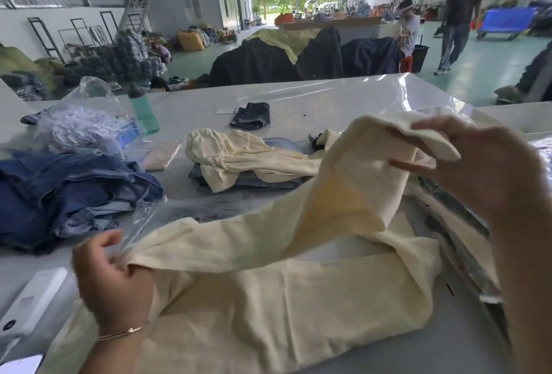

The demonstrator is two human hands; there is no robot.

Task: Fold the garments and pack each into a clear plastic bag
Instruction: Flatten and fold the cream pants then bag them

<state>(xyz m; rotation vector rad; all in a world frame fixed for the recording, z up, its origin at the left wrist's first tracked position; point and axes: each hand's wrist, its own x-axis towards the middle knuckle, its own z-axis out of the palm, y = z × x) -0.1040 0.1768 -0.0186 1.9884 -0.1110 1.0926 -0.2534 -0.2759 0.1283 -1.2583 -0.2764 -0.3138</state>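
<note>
Pinching one end of the cream garment (268, 269) with my left hand (110, 278), I lift its other end in my right hand (484, 170), fingers curled round the cloth. It spans the grey table (194, 110) before me. Left lies a denim heap (68, 191); a clear plastic bag (143, 215) touches my left fingers, perhaps pinched too. Behind: another cream garment (239, 158) on folded jeans (248, 179). My right forearm hides the table's edge.

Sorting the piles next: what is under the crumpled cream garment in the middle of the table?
The crumpled cream garment lies on a folded stack of faded blue denim; only the stack's edges show. How many pieces it holds is hidden.
</note>
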